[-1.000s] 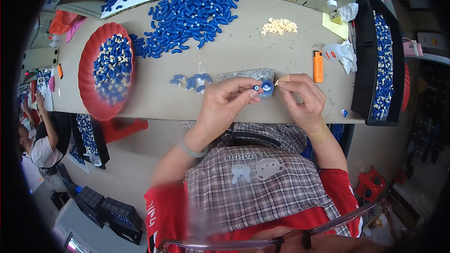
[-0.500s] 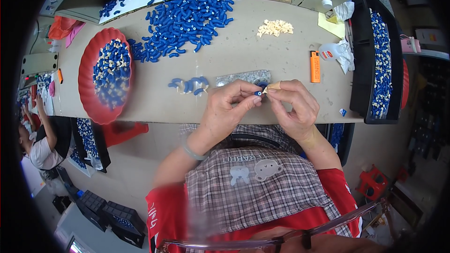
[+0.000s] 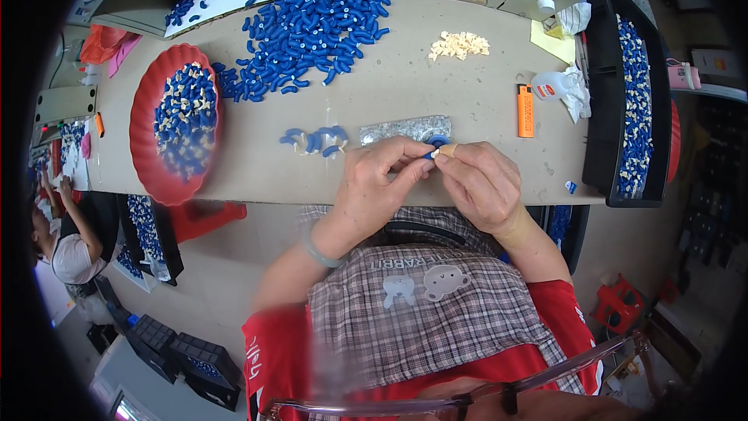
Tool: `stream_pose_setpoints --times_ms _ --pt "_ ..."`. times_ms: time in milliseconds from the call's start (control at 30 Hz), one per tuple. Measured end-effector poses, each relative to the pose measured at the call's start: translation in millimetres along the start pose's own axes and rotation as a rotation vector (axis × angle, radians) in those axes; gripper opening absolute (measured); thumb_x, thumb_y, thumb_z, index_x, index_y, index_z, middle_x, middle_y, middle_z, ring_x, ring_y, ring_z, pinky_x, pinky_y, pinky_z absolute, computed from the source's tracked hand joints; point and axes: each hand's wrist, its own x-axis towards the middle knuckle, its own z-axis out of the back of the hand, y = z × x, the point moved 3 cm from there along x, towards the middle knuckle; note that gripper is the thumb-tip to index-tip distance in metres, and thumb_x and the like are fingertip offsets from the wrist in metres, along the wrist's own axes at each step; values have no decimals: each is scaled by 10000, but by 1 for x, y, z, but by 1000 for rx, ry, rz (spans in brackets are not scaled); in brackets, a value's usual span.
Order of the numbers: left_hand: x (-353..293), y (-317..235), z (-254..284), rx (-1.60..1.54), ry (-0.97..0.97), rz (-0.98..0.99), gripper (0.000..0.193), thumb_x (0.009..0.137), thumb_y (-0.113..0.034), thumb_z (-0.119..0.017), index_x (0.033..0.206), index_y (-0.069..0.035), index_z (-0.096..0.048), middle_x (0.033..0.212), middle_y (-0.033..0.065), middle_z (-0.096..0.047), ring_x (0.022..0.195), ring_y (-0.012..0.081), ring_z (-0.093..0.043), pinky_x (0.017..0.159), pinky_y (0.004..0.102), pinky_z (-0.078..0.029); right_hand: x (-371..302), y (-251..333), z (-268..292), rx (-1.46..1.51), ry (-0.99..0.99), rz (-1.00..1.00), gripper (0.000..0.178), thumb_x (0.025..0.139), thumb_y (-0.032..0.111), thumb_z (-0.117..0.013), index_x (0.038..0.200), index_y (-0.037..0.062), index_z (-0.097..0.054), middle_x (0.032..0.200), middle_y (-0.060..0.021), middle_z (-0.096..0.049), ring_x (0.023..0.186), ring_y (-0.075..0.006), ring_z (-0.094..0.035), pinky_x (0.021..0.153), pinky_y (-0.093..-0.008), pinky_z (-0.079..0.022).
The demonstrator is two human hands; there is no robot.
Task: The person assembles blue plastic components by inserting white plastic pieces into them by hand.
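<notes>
Close to the table's front edge, my left hand (image 3: 378, 179) pinches a small blue curved piece (image 3: 429, 154) between thumb and fingers. Touching its end, my right hand (image 3: 485, 185) holds a tiny cream-coloured piece (image 3: 435, 153) in a closed pinch; a tan wrap covers one of its fingertips. Just beyond my fingers lie a clear glittery slab (image 3: 405, 128) and a small round blue dish (image 3: 438, 140). Left of the slab, a few blue pieces with cream ends (image 3: 315, 140) lie in a row.
A big heap of blue pieces (image 3: 308, 39) lies at the back, with a cream pile (image 3: 460, 45) to its right. The red scalloped tray (image 3: 142, 125) holds joined pieces. At right are an orange lighter (image 3: 525, 111), a bottle (image 3: 548, 86) and a black bin (image 3: 600, 152). A co-worker (image 3: 74, 242) sits far left.
My right hand has moved slightly left and in, bringing the cream piece against the end of the blue piece. My left hand stays nearly still.
</notes>
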Motion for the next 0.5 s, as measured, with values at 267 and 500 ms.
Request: stream_pose_setpoints --times_ms 267,500 --pt "0 -11 -1 268 -87 -299 123 828 50 -711 946 33 -677 822 154 -702 716 302 -704 628 360 -568 -4 0 -2 35 -9 -33 272 683 -85 -771 939 -45 -687 927 -122 -655 714 -242 -674 588 -319 -571" --pt "0 -2 1 305 -85 -301 154 829 45 -724 979 21 -697 874 133 -728 749 252 -722 657 314 -571 -2 -2 -4 47 54 -73 227 720 -34 -767 938 -19 -706 913 -98 -660 740 -242 -681 598 -321 -565"
